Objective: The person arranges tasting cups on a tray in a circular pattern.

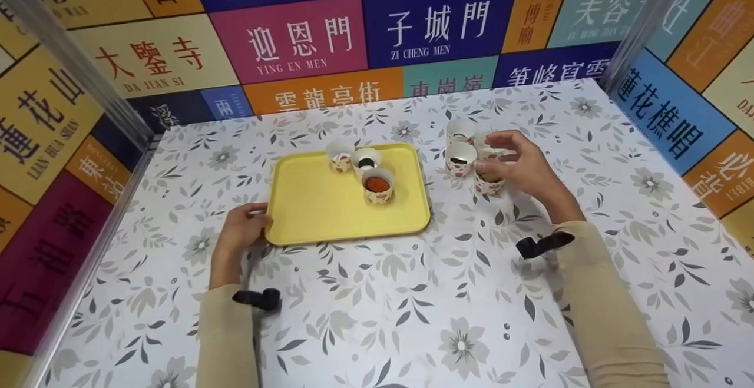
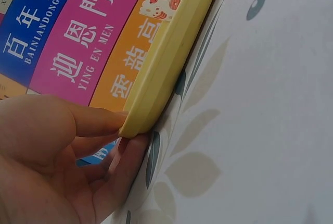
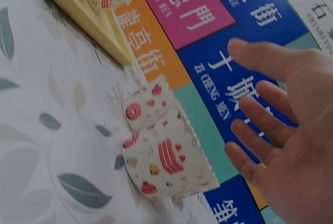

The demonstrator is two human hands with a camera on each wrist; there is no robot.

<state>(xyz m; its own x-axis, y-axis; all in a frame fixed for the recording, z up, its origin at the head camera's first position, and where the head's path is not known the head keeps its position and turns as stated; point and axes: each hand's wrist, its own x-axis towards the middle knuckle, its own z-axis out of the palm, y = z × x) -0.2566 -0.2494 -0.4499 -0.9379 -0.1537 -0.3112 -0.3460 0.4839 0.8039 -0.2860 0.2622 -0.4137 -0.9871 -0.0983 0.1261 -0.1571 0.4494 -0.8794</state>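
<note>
My left hand [image 1: 240, 230] pinches the near left corner of a yellow tray [image 1: 312, 217]; the left wrist view shows thumb above and fingers below the tray's rim [image 2: 169, 62]. Three paper cups printed with red pictures stand on the tray: one with orange-red contents [image 1: 377, 196], one with something dark inside [image 1: 366, 158], and a pale one [image 1: 340, 163]. My right hand [image 1: 521, 167] hovers over a cluster of several similar cups right of the tray, partly hiding them. In the right wrist view its fingers are spread, nothing between them, beside a cup [image 3: 169, 159].
A white tablecloth [image 1: 459, 341] with grey leaves and flowers covers the table. Colourful panels with lettering [image 1: 288, 40] stand along the back and both sides. Among the right-hand cups, one holds a dark strip [image 1: 459, 167]. Black wrist cameras [image 1: 268, 299] sit on both sleeves.
</note>
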